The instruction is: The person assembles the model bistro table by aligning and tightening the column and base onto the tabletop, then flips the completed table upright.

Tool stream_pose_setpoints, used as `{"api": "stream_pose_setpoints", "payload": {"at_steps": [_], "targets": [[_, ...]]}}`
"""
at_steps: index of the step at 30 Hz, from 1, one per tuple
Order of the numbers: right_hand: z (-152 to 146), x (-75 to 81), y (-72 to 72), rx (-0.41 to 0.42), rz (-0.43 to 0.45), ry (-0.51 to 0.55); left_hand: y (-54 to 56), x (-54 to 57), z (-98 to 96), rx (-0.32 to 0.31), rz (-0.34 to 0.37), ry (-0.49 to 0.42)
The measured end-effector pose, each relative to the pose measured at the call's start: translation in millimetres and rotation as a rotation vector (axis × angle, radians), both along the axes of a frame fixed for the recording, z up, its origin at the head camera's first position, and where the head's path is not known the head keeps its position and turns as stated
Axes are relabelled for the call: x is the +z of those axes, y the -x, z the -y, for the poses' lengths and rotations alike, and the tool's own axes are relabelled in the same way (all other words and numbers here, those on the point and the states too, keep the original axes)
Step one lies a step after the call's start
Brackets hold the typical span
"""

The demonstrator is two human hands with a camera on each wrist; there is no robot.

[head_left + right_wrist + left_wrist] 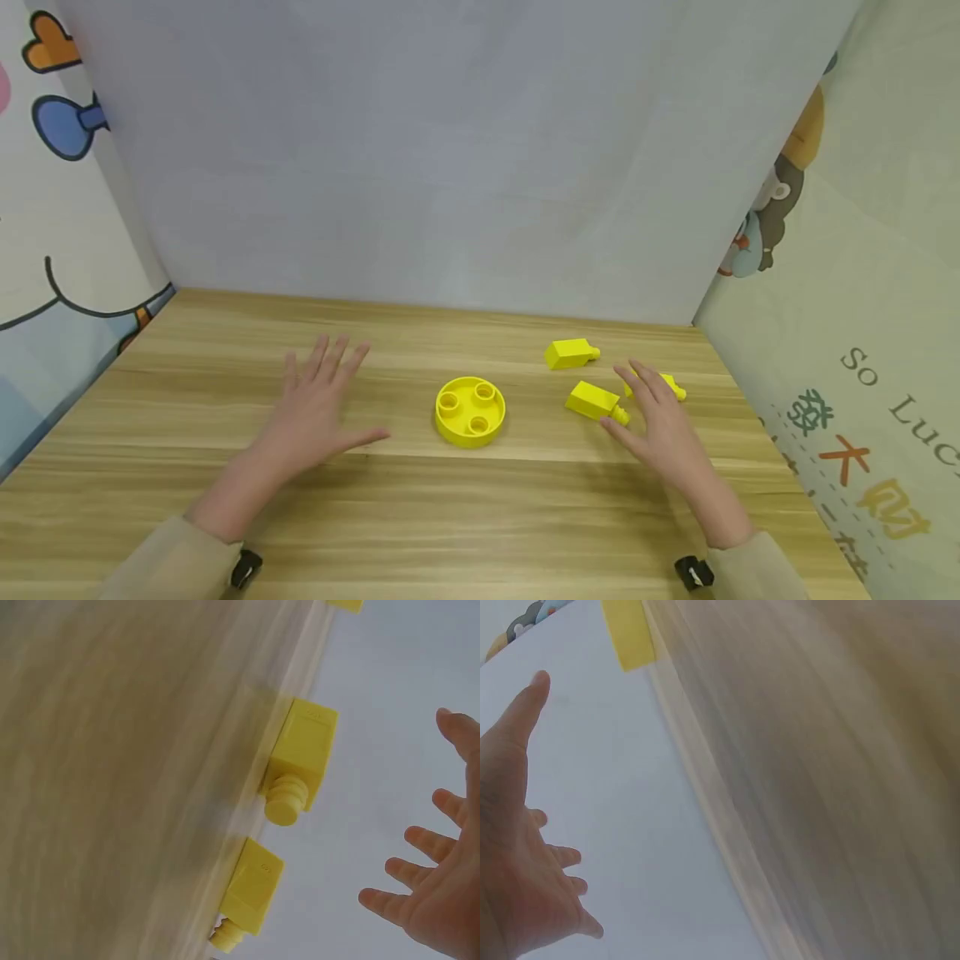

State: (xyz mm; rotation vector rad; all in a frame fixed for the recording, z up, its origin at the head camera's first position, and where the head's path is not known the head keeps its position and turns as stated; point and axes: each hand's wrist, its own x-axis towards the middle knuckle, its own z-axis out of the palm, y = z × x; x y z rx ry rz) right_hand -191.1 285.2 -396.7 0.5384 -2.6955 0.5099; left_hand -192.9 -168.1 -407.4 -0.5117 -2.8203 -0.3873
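Observation:
A round yellow base (470, 412) with three ring-shaped sockets lies mid-table. To its right are three yellow blocks, each with a ribbed peg at one end: a rear block (568, 354), a front block (592, 401) and a right block (670, 385) partly hidden by fingers. My left hand (311, 417) is spread left of the base, holding nothing. My right hand (663, 429) hovers by the front and right blocks, fingers extended, thumb near the front block's peg. In the right wrist view, two blocks (304, 739) (253, 886) lie apart from that hand.
The wooden tabletop (450, 517) runs back to a pale grey cloth wall (412, 167). Printed cloth panels (862, 250) stand along both sides. A black strap (246, 569) shows at the left wrist, and another (693, 573) at the right.

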Motion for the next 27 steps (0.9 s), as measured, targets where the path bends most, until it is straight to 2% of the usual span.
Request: {"api": "stream_pose_setpoints", "payload": {"at_steps": [5, 13, 20, 23, 27], "targets": [[-4.8, -5.3, 16.7, 0.018, 0.086, 0.031, 18.3, -2.7, -20.8, -0.079, 0.081, -0.104], [-6.1, -8.9, 38.3, 0.105, 0.223, -0.005, 41.8, -14.0, -44.9, -0.201, 0.260, -0.270], [-2.4, -7.3, 51.9, 0.115, 0.309, -0.044, 60.4, -22.1, -65.2, -0.309, 0.483, -0.322], [-0.9, -8.7, 57.5, 0.115, 0.347, -0.062, 66.8, -25.6, -73.2, -0.363, 0.539, -0.315], [0.6, -11.6, 64.1, 0.118, 0.379, -0.088, 72.9, -28.0, -80.0, -0.443, 0.562, -0.313]]}}
